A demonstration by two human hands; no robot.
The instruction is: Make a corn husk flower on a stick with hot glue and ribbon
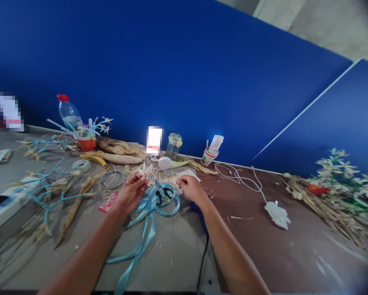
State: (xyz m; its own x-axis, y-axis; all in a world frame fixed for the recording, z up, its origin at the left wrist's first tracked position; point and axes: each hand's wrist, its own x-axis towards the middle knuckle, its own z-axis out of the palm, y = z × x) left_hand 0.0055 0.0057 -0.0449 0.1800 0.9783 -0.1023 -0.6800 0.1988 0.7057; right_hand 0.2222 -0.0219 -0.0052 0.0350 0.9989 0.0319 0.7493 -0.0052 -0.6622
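By the left hand (133, 188), a small pale flower (146, 169) is pinched between thumb and fingertips, so that it is held at one o'clock from the middle of the hand. Its base is hidden by the fingertips, and the finer form of its petals is hard to make out. The petals are pointed mainly toward twelve o'clock and splayed to either side; the long axis is near upright. At three o'clock from the left hand, the right hand (190, 186) is curled, its fingertips brought together; whether anything thin is held there cannot be told. The flower is at about ten o'clock from it, well apart.

Between the forearms, blue ribbon (152, 229) is trailed toward seven o'clock and cut off from sight at the lower edge. Black-handled scissors (159, 198) are partly covered among its loops. A dark blue object (197, 209) is half hidden by the right forearm. At eight o'clock from the left hand, a red packet (108, 202) is partly covered.
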